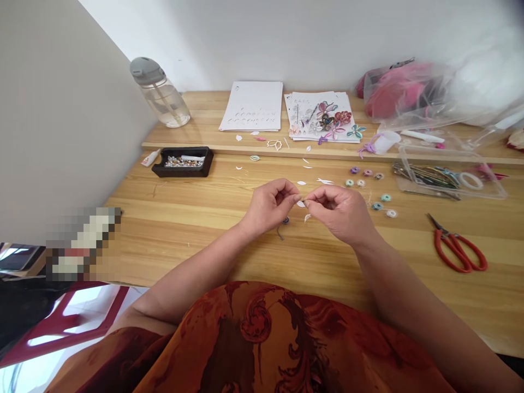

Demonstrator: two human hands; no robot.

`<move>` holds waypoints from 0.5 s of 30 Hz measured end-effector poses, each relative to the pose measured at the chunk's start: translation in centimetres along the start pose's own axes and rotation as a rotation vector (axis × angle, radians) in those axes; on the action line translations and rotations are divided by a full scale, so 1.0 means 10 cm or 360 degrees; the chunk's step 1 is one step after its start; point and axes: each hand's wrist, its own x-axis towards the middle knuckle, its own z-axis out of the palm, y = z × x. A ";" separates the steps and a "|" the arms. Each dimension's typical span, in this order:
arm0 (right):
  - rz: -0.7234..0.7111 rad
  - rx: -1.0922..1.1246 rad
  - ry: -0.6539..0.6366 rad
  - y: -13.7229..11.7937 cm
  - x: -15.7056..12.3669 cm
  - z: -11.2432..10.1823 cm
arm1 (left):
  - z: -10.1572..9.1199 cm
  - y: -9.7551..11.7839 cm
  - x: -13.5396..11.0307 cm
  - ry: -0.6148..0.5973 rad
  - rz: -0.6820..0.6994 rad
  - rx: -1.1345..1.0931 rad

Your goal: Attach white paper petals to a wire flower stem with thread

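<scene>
My left hand [273,206] and my right hand [340,212] meet over the middle of the table, thumb and forefinger of each pinched together. Between the fingertips shows a tiny yellowish bit, too small to name. Just below the fingertips is a small white leaf-shaped cutout [301,204]; another white cutout [301,183] lies beyond them. A dark purple thread bobbin [285,220] with a loose tail lies under my left wrist. Near my right hand are several small thread bobbins [377,206] in green, white, pink and purple.
Red-handled scissors [460,251] lie at right. Behind them stands a clear plastic box [495,188] with tools. A black tray [159,170] of beads sits left, near a water bottle [166,101]. The raised back shelf [204,112] bears paper sheets [257,98] and wire-and-thread flowers [326,121].
</scene>
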 end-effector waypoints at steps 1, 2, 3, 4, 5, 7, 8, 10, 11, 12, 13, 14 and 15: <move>0.0034 0.0070 -0.0029 0.01 0.01 -0.01 | 0.00 -0.01 0.01 -0.0020 -0.0069 -0.0103; 0.0071 0.0143 -0.0054 0.02 0.02 -0.01 | 0.00 -0.02 0.02 -0.0040 -0.0135 -0.0202; 0.0112 0.0221 -0.0073 0.02 0.03 -0.02 | 0.00 -0.02 0.02 -0.0056 -0.0200 -0.0297; 0.0156 0.0304 -0.0086 0.02 0.04 -0.02 | 0.00 -0.03 0.03 -0.0070 -0.0270 -0.0396; 0.0202 0.0388 -0.0094 0.01 0.05 -0.01 | 0.01 -0.04 0.03 -0.0082 -0.0348 -0.0501; 0.0304 0.0538 -0.0094 0.00 0.05 0.00 | 0.03 -0.05 0.02 -0.0102 -0.0516 -0.0716; 0.0355 0.0601 -0.0082 0.00 0.06 0.01 | 0.05 -0.05 0.02 -0.0105 -0.0598 -0.0817; 0.0435 0.0709 -0.0033 0.00 0.06 0.04 | 0.09 -0.04 0.01 -0.0081 -0.0716 -0.0979; 0.0459 0.0754 0.0003 0.00 0.05 0.06 | 0.11 -0.04 0.00 -0.0058 -0.0746 -0.1034; 0.0475 0.0791 0.0045 0.01 0.05 0.08 | 0.13 -0.03 -0.01 -0.0030 -0.0758 -0.1069; 0.0484 0.0818 0.0091 0.01 0.05 0.10 | 0.15 -0.03 -0.03 -0.0009 -0.0758 -0.1082; 0.0492 0.0834 0.0140 0.02 0.05 0.12 | 0.17 -0.03 -0.04 0.0009 -0.0742 -0.1071; 0.0501 0.0843 0.0188 0.02 0.05 0.13 | 0.19 -0.03 -0.05 0.0023 -0.0713 -0.1032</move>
